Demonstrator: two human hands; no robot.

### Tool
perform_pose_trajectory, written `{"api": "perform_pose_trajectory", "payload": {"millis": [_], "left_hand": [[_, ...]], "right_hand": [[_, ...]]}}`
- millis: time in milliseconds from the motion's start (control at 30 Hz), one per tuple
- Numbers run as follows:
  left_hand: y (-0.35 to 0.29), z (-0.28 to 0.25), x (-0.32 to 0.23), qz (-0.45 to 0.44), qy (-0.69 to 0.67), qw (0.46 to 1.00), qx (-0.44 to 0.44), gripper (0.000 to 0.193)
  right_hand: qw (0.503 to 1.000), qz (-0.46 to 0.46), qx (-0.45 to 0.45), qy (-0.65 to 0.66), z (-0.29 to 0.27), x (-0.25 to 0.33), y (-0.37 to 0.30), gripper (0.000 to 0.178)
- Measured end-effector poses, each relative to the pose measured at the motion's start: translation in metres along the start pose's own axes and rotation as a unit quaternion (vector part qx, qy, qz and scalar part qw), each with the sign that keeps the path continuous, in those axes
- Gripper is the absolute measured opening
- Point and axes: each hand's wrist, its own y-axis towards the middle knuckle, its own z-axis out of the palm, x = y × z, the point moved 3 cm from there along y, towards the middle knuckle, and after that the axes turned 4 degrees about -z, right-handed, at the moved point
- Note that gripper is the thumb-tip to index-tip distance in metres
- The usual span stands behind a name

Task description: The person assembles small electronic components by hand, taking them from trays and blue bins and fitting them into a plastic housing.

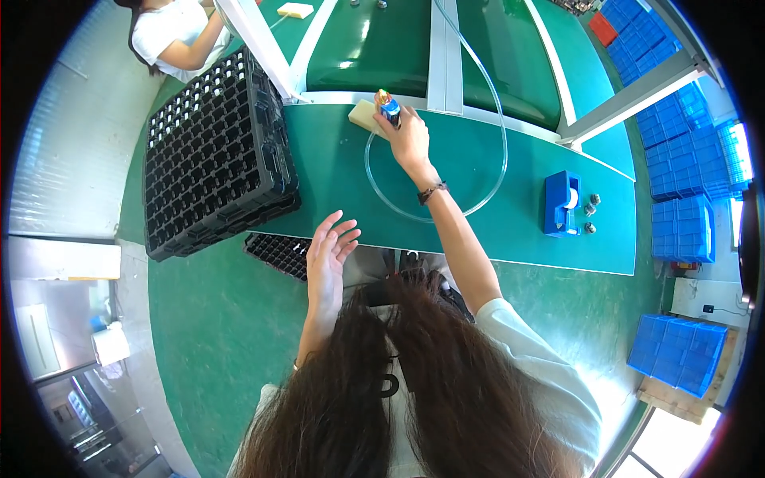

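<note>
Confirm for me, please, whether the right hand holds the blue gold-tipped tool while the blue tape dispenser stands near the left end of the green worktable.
Not quite: the head view shows the blue tape dispenser near the right end of the green worktable; the right hand does hold the blue gold-tipped tool.

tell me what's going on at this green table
The person's right hand grips a small blue device with a gold-coloured tip, by a pale yellow block on the green table. The left hand is open and empty near the table's front edge. Stacked black trays sit to the left, and a blue dispenser stands to the right.
</note>
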Motion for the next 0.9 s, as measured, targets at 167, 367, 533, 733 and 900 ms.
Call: {"api": "perform_pose_trajectory", "payload": {"millis": [167, 367, 533, 733, 900], "left_hand": [[0.000, -0.001, -0.001, 0.000, 0.001, 1.000, -0.002, 0.042], [0.000, -0.002, -0.002, -0.003, 0.000, 1.000, -0.003, 0.041], [0.003, -0.001, -0.002, -0.005, 0.000, 1.000, -0.002, 0.041], [0.006, -0.003, -0.009, -0.001, -0.006, 1.000, -0.012, 0.040], [0.005, -0.011, -0.021, -0.001, 0.003, 1.000, -0.012, 0.036]], "right_hand": [[0.999, -0.012, -0.030, 0.015, 0.001, 0.003, -0.001, 0.042], [1.000, 0.005, 0.004, -0.016, 0.004, 0.002, 0.002, 0.038], [1.000, -0.009, -0.019, -0.008, 0.003, 0.002, 0.007, 0.040], [1.000, -0.002, -0.002, 0.027, -0.002, 0.003, 0.006, 0.041], [0.994, 0.027, 0.073, 0.070, 0.015, -0.002, 0.018, 0.040]]}}
